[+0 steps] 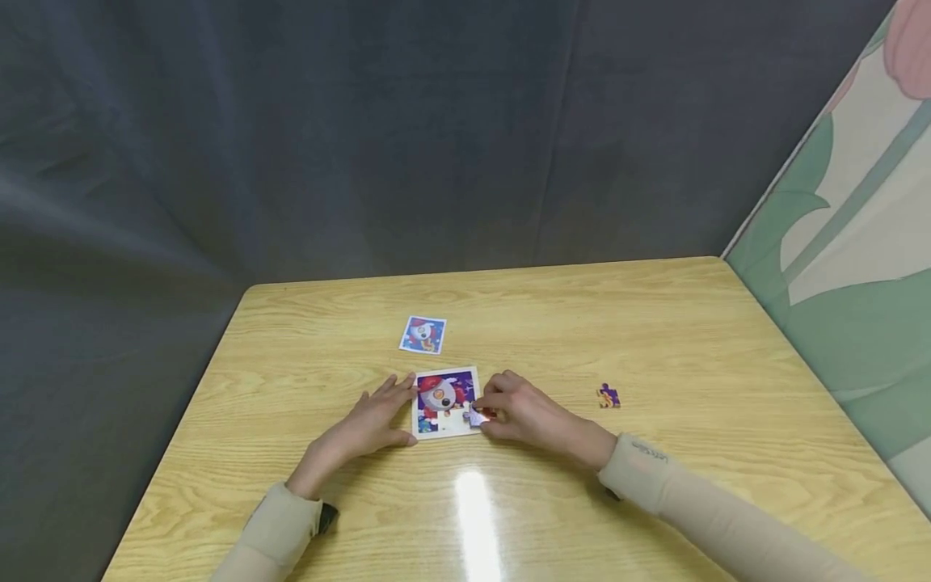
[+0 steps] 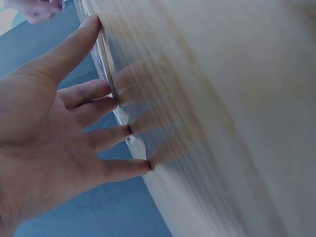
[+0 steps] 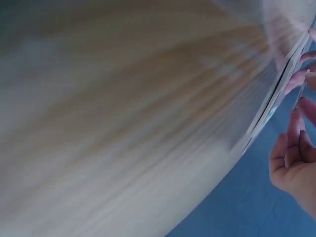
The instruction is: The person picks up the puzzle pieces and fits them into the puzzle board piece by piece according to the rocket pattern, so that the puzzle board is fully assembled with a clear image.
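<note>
A square jigsaw board (image 1: 478, 377) with a white border lies on the table, part of its picture filled and a pale gap at its lower middle. Between thumb and fingers my right hand (image 1: 520, 414) pinches a jigsaw piece (image 1: 476, 418) over the board's lower right. Seen edge-on in the right wrist view, the thin piece (image 3: 300, 95) is tilted above the board. My left hand (image 1: 372, 422) rests at the board's left edge, its fingers spread and fairly straight; the left wrist view shows the fingertips (image 2: 127, 129) touching along that edge.
Another jigsaw piece (image 1: 608, 396), purple and orange, lies to the right of my right hand. Behind the board is a small picture card (image 1: 423, 335). The wooden table (image 1: 327, 339) meets a dark curtain (image 1: 436, 145) at the back and a flowered cloth (image 1: 858, 323) at right.
</note>
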The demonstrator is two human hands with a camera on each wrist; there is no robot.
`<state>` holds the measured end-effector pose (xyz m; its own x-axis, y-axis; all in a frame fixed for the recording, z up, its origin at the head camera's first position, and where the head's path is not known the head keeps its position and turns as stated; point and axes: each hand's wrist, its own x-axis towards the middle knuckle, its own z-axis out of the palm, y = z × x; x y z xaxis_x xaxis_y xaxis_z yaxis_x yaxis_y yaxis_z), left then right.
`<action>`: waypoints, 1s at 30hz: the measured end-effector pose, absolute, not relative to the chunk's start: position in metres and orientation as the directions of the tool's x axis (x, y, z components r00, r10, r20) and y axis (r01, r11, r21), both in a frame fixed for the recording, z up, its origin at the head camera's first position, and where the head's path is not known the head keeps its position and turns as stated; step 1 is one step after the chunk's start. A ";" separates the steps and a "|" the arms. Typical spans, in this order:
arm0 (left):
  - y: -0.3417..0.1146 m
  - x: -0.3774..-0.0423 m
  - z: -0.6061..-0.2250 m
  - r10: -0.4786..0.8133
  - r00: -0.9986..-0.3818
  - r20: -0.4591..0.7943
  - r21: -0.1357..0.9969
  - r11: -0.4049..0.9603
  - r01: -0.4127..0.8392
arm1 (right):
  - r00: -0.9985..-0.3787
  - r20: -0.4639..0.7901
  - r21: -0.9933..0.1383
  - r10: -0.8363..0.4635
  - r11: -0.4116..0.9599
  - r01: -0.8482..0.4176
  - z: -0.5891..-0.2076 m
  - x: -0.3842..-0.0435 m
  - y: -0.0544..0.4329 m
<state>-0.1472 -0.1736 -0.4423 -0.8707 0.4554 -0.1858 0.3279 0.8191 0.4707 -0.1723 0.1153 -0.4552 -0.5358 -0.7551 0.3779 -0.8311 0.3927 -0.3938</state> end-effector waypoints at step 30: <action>-0.176 -0.147 -0.440 0.470 -0.865 -0.175 0.480 0.808 0.342 | -0.506 0.207 -0.322 -0.837 0.431 -0.843 -0.454 -0.177 0.063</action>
